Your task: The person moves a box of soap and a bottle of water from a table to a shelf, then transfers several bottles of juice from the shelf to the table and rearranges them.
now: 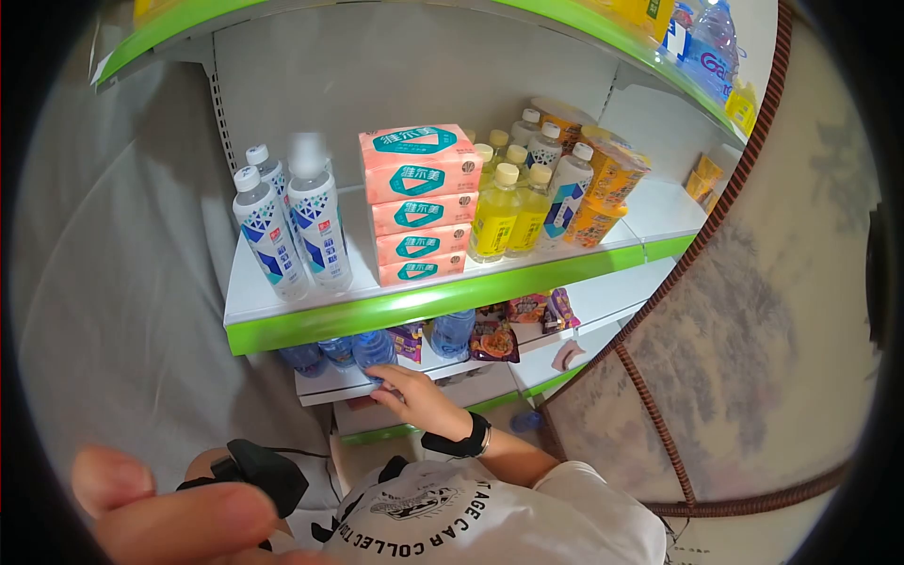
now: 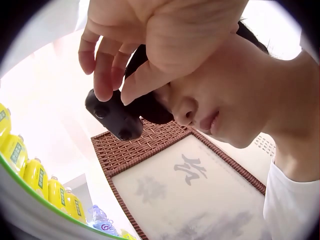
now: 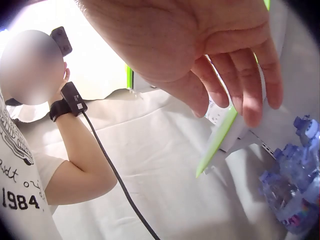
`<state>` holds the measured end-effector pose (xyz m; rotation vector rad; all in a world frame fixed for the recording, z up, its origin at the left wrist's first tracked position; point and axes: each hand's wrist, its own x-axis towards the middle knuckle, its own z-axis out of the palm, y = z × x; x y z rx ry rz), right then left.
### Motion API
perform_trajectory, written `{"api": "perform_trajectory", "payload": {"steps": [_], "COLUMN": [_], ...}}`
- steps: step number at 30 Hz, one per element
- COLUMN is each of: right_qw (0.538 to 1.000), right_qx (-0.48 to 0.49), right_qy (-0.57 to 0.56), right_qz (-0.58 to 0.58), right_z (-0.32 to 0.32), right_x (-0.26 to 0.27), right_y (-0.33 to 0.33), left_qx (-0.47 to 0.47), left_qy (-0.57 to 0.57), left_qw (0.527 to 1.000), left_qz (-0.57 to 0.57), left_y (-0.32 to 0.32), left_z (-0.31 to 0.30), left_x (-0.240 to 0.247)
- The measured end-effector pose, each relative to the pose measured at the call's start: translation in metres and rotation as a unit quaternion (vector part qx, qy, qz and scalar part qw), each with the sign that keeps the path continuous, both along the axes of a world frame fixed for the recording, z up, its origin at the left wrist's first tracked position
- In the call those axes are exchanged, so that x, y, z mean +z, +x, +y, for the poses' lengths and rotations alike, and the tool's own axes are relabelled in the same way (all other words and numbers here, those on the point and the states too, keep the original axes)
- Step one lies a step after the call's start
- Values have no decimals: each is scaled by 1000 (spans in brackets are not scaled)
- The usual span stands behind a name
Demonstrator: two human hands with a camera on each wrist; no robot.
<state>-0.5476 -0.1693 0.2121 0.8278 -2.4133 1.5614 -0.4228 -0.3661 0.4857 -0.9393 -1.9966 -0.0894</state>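
My right hand [image 1: 419, 400] reaches to the front edge of the lower shelf, palm down, close by blue-capped clear water bottles [image 1: 374, 348]. In the right wrist view its relaxed fingers [image 3: 248, 90] hold nothing, and the bottles [image 3: 287, 197] stand apart to the right. My left hand [image 2: 170, 40] is raised beside the head, loosely bent fingertips right at the black head-worn camera [image 2: 114, 119]. In the head view, blurred left fingers [image 1: 184, 518] loom large at the lower left.
On the middle shelf stand white-labelled bottles [image 1: 320, 231], stacked pink tissue packs [image 1: 421, 202], yellow drink bottles [image 1: 496, 221] and orange noodle cups [image 1: 607, 179]. Snack bags [image 1: 494, 341] lie on the lower shelf. Green shelf edging [image 1: 443, 306] overhangs my right hand. A wicker-framed panel [image 1: 753, 311] borders the right.
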Motion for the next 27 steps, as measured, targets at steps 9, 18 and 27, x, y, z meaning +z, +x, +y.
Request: {"api": "perform_trajectory", "payload": {"steps": [9, 18, 27], "right_qw": [998, 998, 996], "right_qx": [18, -9, -9], "right_qy": [21, 44, 57], "right_qz": [-54, -33, -64], "right_z": [13, 42, 67], "right_x": [-3, -12, -29], "right_y": [7, 12, 12], "left_qx": [-34, -204, -109], "left_qy": [59, 122, 340], "left_qw": [996, 971, 926], "left_qz": [-65, 24, -121], "left_y": [14, -10, 18], "left_z": [19, 39, 147], "left_x": [-4, -15, 17]}}
